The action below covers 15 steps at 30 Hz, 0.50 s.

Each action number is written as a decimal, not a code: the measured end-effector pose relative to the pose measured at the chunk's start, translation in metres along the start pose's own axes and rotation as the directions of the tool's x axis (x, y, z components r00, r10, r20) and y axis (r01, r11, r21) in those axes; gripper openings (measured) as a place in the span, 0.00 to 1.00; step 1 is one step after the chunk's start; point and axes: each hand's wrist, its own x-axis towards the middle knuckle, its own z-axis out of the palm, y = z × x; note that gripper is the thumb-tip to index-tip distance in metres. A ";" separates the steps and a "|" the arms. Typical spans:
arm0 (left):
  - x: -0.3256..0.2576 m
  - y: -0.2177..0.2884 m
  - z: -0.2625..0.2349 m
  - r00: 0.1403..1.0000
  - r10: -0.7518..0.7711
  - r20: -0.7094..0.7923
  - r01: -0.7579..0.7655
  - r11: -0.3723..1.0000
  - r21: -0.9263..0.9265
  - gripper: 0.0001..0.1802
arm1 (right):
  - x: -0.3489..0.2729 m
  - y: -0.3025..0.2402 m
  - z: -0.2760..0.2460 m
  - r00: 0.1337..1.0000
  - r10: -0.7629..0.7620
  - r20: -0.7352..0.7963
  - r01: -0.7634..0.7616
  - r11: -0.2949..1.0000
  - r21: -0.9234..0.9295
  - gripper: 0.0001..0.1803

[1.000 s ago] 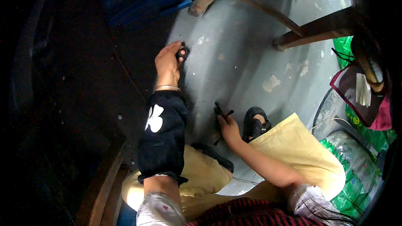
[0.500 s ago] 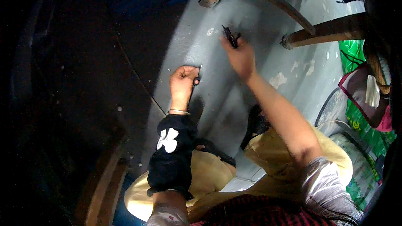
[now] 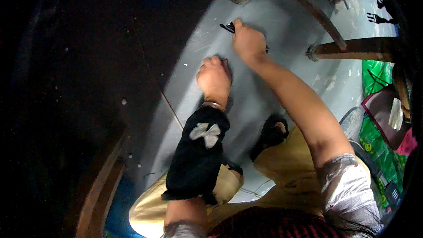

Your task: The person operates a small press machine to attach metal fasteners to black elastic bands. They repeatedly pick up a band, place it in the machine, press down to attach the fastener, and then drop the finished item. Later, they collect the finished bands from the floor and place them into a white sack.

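My right hand (image 3: 249, 42) is closed over the grey floor (image 3: 286, 28), gripping small black pieces (image 3: 228, 27). Their dark ends poke out past the thumb side, and another bit shows by the wrist; the exact kind is mostly hidden. Just left of it and nearer to me, my left hand (image 3: 214, 78) reaches down to the floor with its fingers curled. Something dark shows beside its fingertips, but I cannot make out what it is. A black sleeve cover (image 3: 194, 163) with a pale bow wraps my left forearm.
Wooden legs (image 3: 352, 49) and a slanting brace stand at the upper right. Black buckles (image 3: 380, 17) lie beyond them. Green bags (image 3: 381, 150) and a dark bag with pink trim (image 3: 381, 110) sit at the right. A thin cord (image 3: 169, 105) runs along the floor at left.
My left hand has moved forward and right, turning its back upward. The right hand has shifted slightly left and forward, its fist now covering more of the black pieces. The view has shifted.
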 end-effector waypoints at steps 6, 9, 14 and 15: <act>-0.004 -0.008 0.008 0.987 0.155 0.040 -0.159 0.983 0.090 0.07 | -0.018 0.013 0.009 0.978 -0.192 -0.084 0.179 0.974 -0.141 0.07; -0.011 -0.012 0.008 0.970 0.235 0.056 -0.240 0.961 0.135 0.07 | -0.018 0.015 0.009 0.971 -0.230 -0.061 0.220 0.965 -0.141 0.07; 0.001 -0.021 -0.004 0.963 -0.167 0.213 0.236 0.903 -0.359 0.08 | -0.003 0.015 0.004 0.999 0.004 0.034 -0.010 0.988 0.156 0.13; 0.005 -0.043 0.004 0.953 -0.294 0.077 0.278 0.744 -0.608 0.13 | 0.001 -0.002 -0.005 0.994 0.075 0.078 -0.094 0.957 0.276 0.15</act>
